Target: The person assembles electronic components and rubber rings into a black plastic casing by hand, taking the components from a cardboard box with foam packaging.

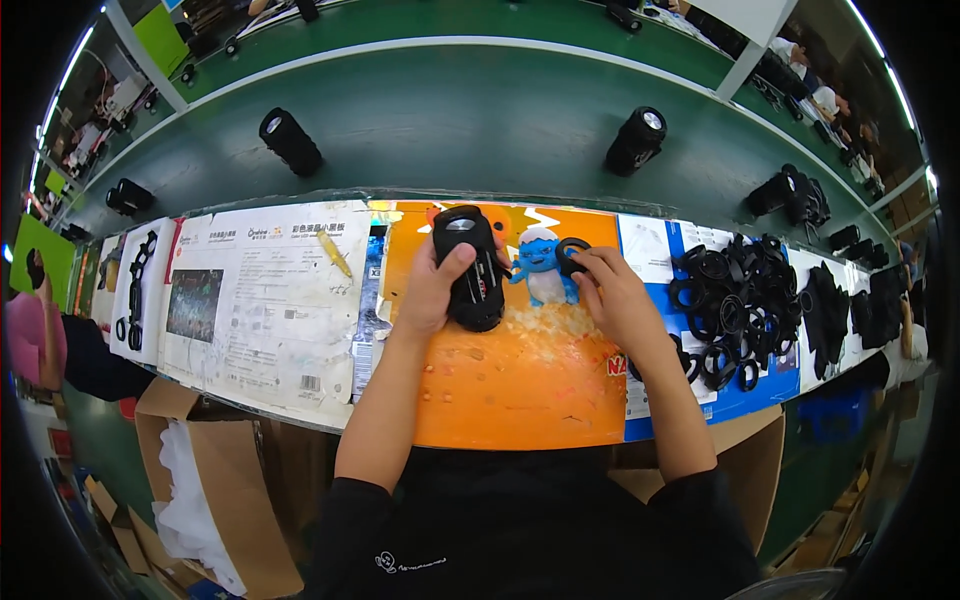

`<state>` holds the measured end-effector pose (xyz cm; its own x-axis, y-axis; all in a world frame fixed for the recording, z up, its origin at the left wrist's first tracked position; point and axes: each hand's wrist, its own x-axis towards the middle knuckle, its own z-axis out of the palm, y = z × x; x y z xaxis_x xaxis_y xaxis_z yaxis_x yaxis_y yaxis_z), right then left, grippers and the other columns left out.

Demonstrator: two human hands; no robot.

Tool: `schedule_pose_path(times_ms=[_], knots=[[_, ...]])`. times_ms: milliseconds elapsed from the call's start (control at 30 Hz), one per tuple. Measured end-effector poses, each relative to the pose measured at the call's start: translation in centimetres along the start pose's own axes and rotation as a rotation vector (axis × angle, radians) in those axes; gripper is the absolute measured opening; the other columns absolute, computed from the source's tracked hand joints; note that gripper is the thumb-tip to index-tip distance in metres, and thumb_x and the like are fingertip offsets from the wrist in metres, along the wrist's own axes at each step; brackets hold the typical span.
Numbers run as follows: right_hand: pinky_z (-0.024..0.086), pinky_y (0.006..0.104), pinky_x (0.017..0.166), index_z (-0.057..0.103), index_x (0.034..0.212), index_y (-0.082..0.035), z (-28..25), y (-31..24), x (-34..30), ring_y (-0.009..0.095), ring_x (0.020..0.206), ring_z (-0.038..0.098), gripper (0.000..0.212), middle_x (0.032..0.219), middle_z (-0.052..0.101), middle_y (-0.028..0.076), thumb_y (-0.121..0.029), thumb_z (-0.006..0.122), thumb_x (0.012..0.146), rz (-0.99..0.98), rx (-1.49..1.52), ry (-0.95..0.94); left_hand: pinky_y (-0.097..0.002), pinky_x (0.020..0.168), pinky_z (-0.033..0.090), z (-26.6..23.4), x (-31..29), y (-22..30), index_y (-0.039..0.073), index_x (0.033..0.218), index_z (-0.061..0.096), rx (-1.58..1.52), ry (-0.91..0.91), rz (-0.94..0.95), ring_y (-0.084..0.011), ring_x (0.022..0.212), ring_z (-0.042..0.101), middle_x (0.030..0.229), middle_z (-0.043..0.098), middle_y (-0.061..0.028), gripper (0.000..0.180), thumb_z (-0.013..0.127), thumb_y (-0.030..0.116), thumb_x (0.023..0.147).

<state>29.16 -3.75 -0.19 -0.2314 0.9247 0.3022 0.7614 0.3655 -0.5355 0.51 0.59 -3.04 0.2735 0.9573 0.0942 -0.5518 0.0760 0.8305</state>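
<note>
A black cylindrical portable speaker is gripped in my left hand, its thumb across the front and its fingers out of sight behind. The speaker stands nearly upright over an orange printed board, with a pale round disc at its upper end. To the right, my right hand pinches a black ring between thumb and fingers. The ring is apart from the speaker, in front of a blue cartoon figure printed on the board.
A heap of black rings lies on a blue sheet at right. A yellow tool-like item rests on the white printed board at left. Speakers stand on the green line beyond. Open cardboard boxes sit below. Other people work at both sides.
</note>
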Motion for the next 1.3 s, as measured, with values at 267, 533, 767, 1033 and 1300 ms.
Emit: schedule_pose_path(times_ms=[267, 533, 767, 1033, 1300], knots=[[0.060, 0.0359, 0.097, 0.075, 0.115, 0.000, -1.8, -0.2, 4.3, 0.028, 0.109, 0.074, 0.016, 0.137, 0.069, 0.015, -0.011, 0.077, 0.103, 0.056, 0.258, -0.110, -0.0340, 0.090, 0.063, 0.3, -0.3, -0.3, 0.004, 0.141, 0.058, 0.234, -0.021, 0.029, -0.0180, 0.101, 0.074, 0.117, 0.073, -0.0089, 0.066, 0.092, 0.033, 0.092], [0.056, 0.0358, 0.111, 0.074, 0.116, 0.004, -5.1, -5.3, 11.8, 0.019, 0.126, 0.069, 0.022, 0.146, 0.072, 0.020, -0.016, 0.076, 0.107, 0.055, 0.834, -0.530, -0.0330, 0.096, 0.060, 1.3, -0.9, 0.5, 0.002, 0.146, 0.060, 0.336, -0.075, -0.049, -0.0176, 0.109, 0.072, 0.124, 0.072, -0.0075, 0.078, 0.098, 0.032, 0.084], [0.056, 0.0407, 0.114, 0.078, 0.116, -0.001, -6.7, -7.4, 13.1, 0.023, 0.129, 0.070, 0.017, 0.145, 0.074, 0.017, -0.012, 0.078, 0.103, -0.058, 0.560, -0.705, -0.0331, 0.096, 0.060, 1.8, -1.1, 0.9, 0.002, 0.147, 0.059, 0.381, -0.082, -0.087, -0.0181, 0.110, 0.071, 0.125, 0.071, -0.0081, 0.084, 0.099, 0.035, 0.081], [0.056, 0.0460, 0.112, 0.081, 0.104, -0.001, -6.9, -8.2, 12.6, 0.034, 0.127, 0.070, 0.015, 0.143, 0.075, 0.015, -0.009, 0.083, 0.092, -0.326, 0.273, -0.604, -0.0335, 0.098, 0.057, 1.7, -1.2, 1.2, 0.003, 0.148, 0.059, 0.393, -0.073, -0.087, -0.0184, 0.112, 0.070, 0.124, 0.071, -0.0078, 0.090, 0.098, 0.049, 0.082], [0.055, 0.0480, 0.108, 0.078, 0.140, -0.010, -7.7, -10.0, 11.8, 0.039, 0.125, 0.067, 0.054, 0.139, 0.075, 0.014, 0.000, 0.082, 0.087, -0.500, 0.128, -0.523, -0.0369, 0.103, 0.055, 1.5, -0.3, -0.7, 0.002, 0.152, 0.055, 0.454, -0.135, 0.065, -0.0236, 0.117, 0.069, 0.130, 0.071, -0.0132, 0.093, 0.093, 0.054, 0.085]])
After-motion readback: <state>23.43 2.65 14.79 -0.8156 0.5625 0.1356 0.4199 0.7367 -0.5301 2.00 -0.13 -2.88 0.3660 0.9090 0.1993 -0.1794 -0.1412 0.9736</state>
